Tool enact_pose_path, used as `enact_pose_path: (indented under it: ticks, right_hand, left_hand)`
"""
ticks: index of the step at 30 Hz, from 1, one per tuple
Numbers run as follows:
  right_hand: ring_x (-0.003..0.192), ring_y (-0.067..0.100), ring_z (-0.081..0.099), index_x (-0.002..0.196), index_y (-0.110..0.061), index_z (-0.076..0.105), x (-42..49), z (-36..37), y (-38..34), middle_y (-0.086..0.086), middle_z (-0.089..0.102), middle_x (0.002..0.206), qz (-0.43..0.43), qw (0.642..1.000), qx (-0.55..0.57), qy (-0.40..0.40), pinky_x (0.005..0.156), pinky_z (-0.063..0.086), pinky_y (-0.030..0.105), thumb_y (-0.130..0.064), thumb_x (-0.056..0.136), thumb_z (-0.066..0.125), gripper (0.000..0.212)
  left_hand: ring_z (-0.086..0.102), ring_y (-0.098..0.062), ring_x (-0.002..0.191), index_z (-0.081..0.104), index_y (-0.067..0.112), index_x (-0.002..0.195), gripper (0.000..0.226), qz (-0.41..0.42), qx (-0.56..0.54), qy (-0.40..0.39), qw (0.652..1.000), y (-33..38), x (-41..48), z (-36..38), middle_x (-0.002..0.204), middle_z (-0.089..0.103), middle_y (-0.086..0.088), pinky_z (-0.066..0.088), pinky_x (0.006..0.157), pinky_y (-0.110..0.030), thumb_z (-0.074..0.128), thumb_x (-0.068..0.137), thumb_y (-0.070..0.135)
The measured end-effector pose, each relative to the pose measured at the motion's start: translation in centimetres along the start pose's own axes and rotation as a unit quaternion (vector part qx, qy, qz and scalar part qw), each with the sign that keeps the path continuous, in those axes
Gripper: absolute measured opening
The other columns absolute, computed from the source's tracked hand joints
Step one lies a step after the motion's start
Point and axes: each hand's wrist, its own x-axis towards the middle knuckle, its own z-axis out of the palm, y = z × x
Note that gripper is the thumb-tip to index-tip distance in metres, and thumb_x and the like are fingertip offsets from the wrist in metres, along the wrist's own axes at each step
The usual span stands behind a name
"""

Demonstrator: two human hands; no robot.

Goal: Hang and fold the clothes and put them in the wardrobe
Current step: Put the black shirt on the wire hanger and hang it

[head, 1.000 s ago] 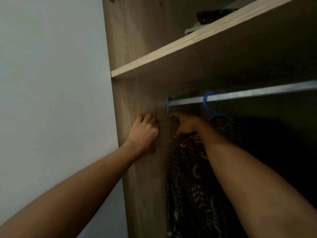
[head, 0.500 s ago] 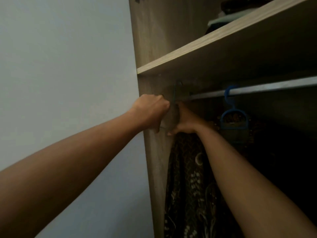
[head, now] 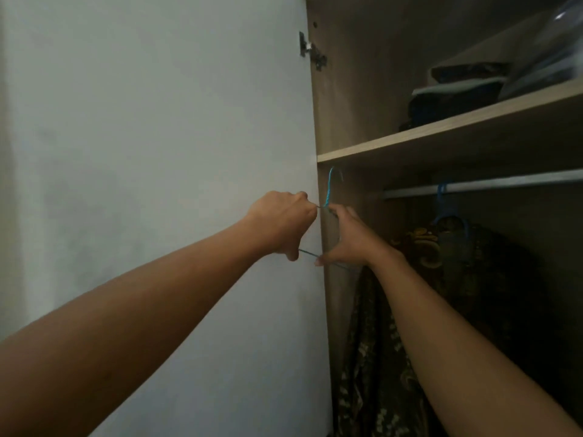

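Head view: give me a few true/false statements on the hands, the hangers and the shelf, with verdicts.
1. Both the left hand and the right hand hold the thin wire hanger with a blue hook. True.
2. That hanger's hook sits on the silver metal rail. False: the hook is free, left of the rail's end, by the wardrobe's side panel.
3. A blue plastic hanger hangs on the rail, with a dark patterned garment below it. True.
4. The light wooden shelf above the rail is bare. False: dark folded clothes lie on it.
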Motion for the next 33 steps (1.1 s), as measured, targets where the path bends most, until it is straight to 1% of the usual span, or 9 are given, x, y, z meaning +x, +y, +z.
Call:
enact_pose_path:
  ticks: [5, 7, 10, 14, 17, 23, 27, 30, 33]
  right_hand:
    - [0.14, 0.025, 0.033, 0.152, -0.032, 0.017, -6.0, 0.6, -5.4, -0.007, 0.021, 0.154, -0.026, 0.999, -0.028, 0.017, 0.109, 0.042, 0.05, -0.037, 0.056, 0.095, 0.124]
    - [0.137, 0.024, 0.036, 0.152, -0.034, 0.014, -8.9, 1.0, -8.4, -0.009, 0.02, 0.153, -0.042, 0.998, -0.042, 0.018, 0.106, 0.045, 0.049, -0.036, 0.058, 0.095, 0.124]
    - [0.134, 0.021, 0.037, 0.152, -0.036, 0.014, -12.9, 1.9, -13.1, -0.008, 0.023, 0.149, -0.07, 0.994, -0.076, 0.033, 0.104, 0.046, 0.044, -0.042, 0.057, 0.094, 0.124]
    - [0.128, 0.022, 0.036, 0.153, -0.035, 0.013, -16.8, 3.4, -19.7, -0.006, 0.024, 0.143, -0.103, 0.99, -0.096, 0.024, 0.101, 0.047, 0.046, -0.046, 0.055, 0.093, 0.128]
    - [0.124, 0.023, 0.036, 0.154, -0.032, 0.012, -19.2, 4.9, -24.9, -0.004, 0.025, 0.14, -0.138, 0.984, -0.111, 0.023, 0.101, 0.043, 0.046, -0.047, 0.054, 0.092, 0.129]
    - [0.122, 0.028, 0.036, 0.152, -0.031, 0.012, -23.2, 10.0, -34.8, 0.0, 0.025, 0.141, -0.239, 0.96, -0.145, 0.004, 0.099, 0.042, 0.051, -0.047, 0.057, 0.089, 0.123]
    - [0.125, 0.029, 0.035, 0.153, -0.029, 0.01, -25.8, 14.9, -40.0, 0.001, 0.024, 0.145, -0.291, 0.95, -0.11, -0.025, 0.1, 0.04, 0.052, -0.042, 0.061, 0.087, 0.121]
    - [0.124, 0.028, 0.037, 0.154, -0.025, 0.008, -28.5, 19.5, -43.2, 0.001, 0.025, 0.145, -0.326, 0.94, -0.093, -0.046, 0.098, 0.041, 0.052, -0.04, 0.064, 0.085, 0.12]
    - [0.124, 0.028, 0.039, 0.154, -0.024, 0.011, -31.8, 24.2, -45.9, 0.001, 0.027, 0.147, -0.357, 0.928, -0.071, -0.083, 0.097, 0.041, 0.05, -0.039, 0.064, 0.083, 0.117]
  left_hand:
    - [0.056, -0.024, 0.072, 0.059, 0.012, 0.111, 0.064, -0.019, -0.03, 0.019, 0.999, -2.3, -8.2, -0.9, 0.108, 0.055, -0.004, 0.04, 0.053, -0.032, 0.087, 0.062, 0.043]
    - [0.058, -0.024, 0.075, 0.056, 0.014, 0.116, 0.069, -0.032, -0.051, 0.024, 0.998, -3.8, -12.5, -1.4, 0.113, 0.056, -0.003, 0.045, 0.054, -0.033, 0.086, 0.061, 0.043]
    - [0.062, -0.023, 0.085, 0.052, 0.017, 0.125, 0.079, -0.052, -0.065, 0.031, 0.996, -5.9, -19.0, -2.1, 0.12, 0.055, -0.001, 0.056, 0.063, -0.038, 0.085, 0.06, 0.047]
    - [0.062, -0.026, 0.096, 0.036, 0.018, 0.141, 0.096, -0.096, -0.066, 0.024, 0.993, -8.4, -26.9, -2.8, 0.13, 0.05, -0.002, 0.057, 0.067, -0.04, 0.082, 0.063, 0.048]
    - [0.062, -0.025, 0.091, 0.024, 0.02, 0.147, 0.107, -0.135, -0.055, 0.023, 0.989, -10.1, -32.1, -3.3, 0.126, 0.049, -0.003, 0.056, 0.064, -0.04, 0.082, 0.063, 0.051]
    - [0.061, -0.023, 0.089, 0.017, 0.025, 0.151, 0.118, -0.222, -0.044, -0.031, 0.974, -13.8, -42.3, -3.0, 0.126, 0.048, 0.0, 0.053, 0.061, -0.035, 0.084, 0.059, 0.056]
    - [0.061, -0.022, 0.09, 0.018, 0.027, 0.151, 0.116, -0.29, -0.032, -0.071, 0.954, -15.8, -49.5, -2.1, 0.128, 0.047, 0.0, 0.054, 0.063, -0.036, 0.085, 0.06, 0.053]
    - [0.061, -0.021, 0.095, 0.016, 0.027, 0.153, 0.116, -0.34, -0.022, -0.113, 0.933, -16.2, -55.2, -0.8, 0.133, 0.046, 0.0, 0.052, 0.065, -0.032, 0.085, 0.064, 0.052]
    - [0.059, -0.02, 0.096, 0.013, 0.027, 0.154, 0.114, -0.378, -0.013, -0.158, 0.912, -15.9, -61.1, 0.6, 0.135, 0.045, 0.0, 0.054, 0.069, -0.031, 0.084, 0.067, 0.052]
